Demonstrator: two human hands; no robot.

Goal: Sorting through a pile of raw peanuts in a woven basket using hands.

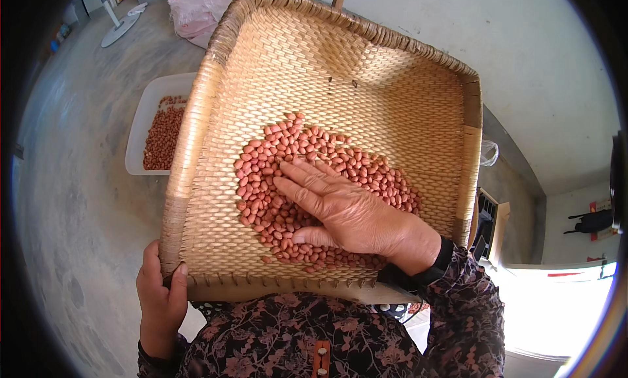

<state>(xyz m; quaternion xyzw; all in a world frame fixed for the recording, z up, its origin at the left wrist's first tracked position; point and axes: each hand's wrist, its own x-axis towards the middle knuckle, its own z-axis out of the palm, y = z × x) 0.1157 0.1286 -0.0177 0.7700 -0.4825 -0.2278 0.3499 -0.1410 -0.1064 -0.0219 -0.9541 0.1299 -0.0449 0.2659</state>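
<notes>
A woven winnowing basket (274, 64) with a thick bound rim rests before me, close against my body. Shelled peanuts with reddish skins (255, 157) lie spread over its lower middle. My right hand (343, 206) is palm down on the peanuts, fingers extended and thumb apart; what lies under the palm is hidden. At the near left corner, my left hand (164, 285) grips the basket's rim, its thumb on top and the other fingers mostly hidden on the outside.
On the concrete floor to the left stands a white plastic tub (135, 152) holding more peanuts. Behind it are a pale plastic sack (201, 15) and a fan's round base (117, 32). A white wall (530, 59) runs along the right, with an open cardboard box (500, 226) below.
</notes>
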